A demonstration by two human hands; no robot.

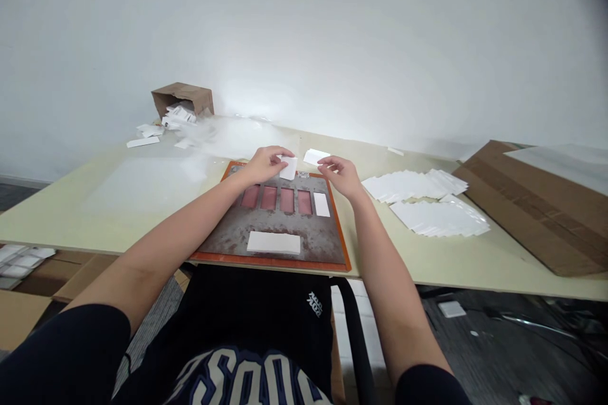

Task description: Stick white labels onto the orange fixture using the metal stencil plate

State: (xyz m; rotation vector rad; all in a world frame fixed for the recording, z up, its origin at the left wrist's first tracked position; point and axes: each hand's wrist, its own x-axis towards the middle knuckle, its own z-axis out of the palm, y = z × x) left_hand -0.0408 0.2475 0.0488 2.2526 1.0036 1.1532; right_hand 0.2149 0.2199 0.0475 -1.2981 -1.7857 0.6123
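A small white card (288, 168) is pinched between the thumb and fingers of my left hand (266, 165), just above the far edge of a grey board. My right hand (342, 176) has loosely bent fingers, their tips beside some white cards (315, 156) behind the board. Whether they touch these cards is hard to see. The grey board (228, 231), edged in orange, has a row of reddish rectangular recesses (287, 200). In the rightmost slot lies a white strip (322, 204). A longer white stack (273, 243) rests near the board's front edge.
Fanned white sheets (413, 185) lie to the right, beside a large cardboard box (536, 202). At the back left, a small open carton (202, 99) spills white pieces (179, 116). Clear plastic film (142, 182) covers part of the table's left side.
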